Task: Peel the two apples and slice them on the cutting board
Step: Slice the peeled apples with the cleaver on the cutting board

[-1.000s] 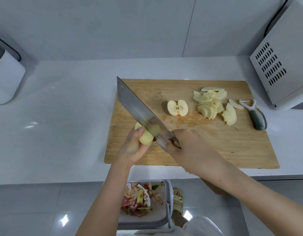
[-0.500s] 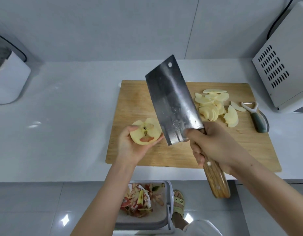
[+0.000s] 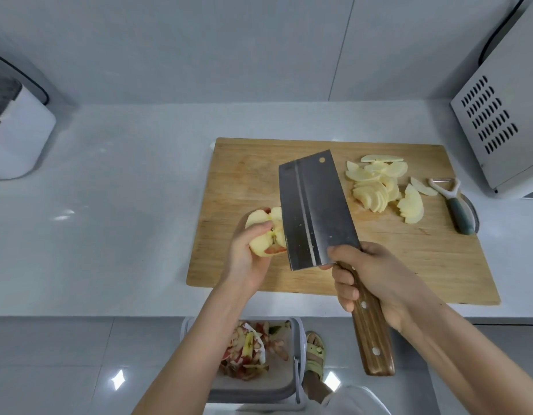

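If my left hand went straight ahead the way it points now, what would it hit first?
Likely the cleaver: the left hand, holding the apple half, points toward its blade, which overlaps the apple in view. Depth is unclear.

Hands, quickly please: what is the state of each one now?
Left hand: closed, holding an apple half.
Right hand: closed, gripping the cleaver.

your forearms [image 3: 199,339] are bare, you wear a pale green strapped sandal [image 3: 314,356] (one foot shows) and a white garment [image 3: 355,399] at the bottom edge.
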